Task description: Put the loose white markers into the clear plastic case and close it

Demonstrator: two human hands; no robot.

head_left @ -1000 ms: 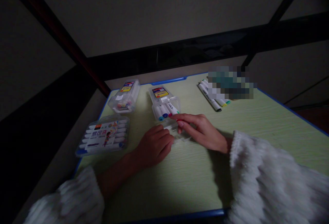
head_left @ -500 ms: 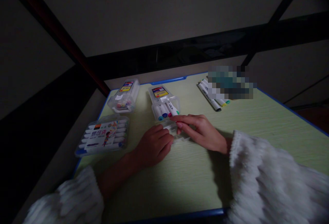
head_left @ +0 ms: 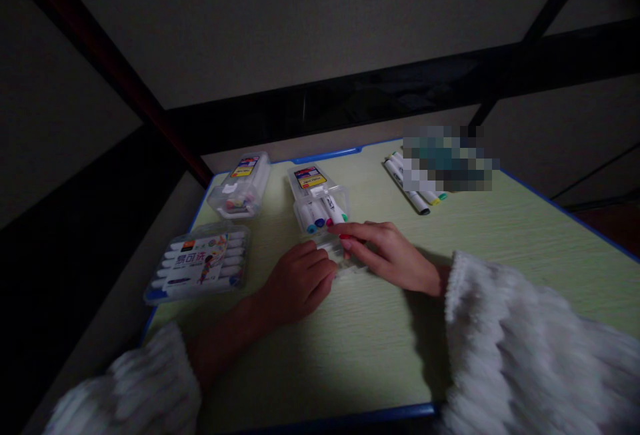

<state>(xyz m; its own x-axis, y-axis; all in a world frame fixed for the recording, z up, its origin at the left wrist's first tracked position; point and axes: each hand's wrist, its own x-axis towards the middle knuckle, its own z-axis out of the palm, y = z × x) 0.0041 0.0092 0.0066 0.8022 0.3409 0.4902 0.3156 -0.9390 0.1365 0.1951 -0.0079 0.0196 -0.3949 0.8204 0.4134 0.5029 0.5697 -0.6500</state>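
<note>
Flat marker pack [head_left: 197,263] and small clear case [head_left: 240,185] at left — loose markers [head_left: 413,188] far right

a dim room, seen from above a small table [head_left: 350,348] whose top is pale green with a wood grain, rimmed by a blue edge [head_left: 327,154]. behind it rises a plain, pale grey wall [head_left: 300,22]. a thick dark horizontal beam [head_left: 375,95] crosses just past the table's far side; a dark reddish bar [head_left: 125,82] slants down from the upper left to meet it, and a thinner dark bar [head_left: 530,38] slants in from the upper right. the light is weak, brightest on the tabletop, and the left side falls into near black.
</note>
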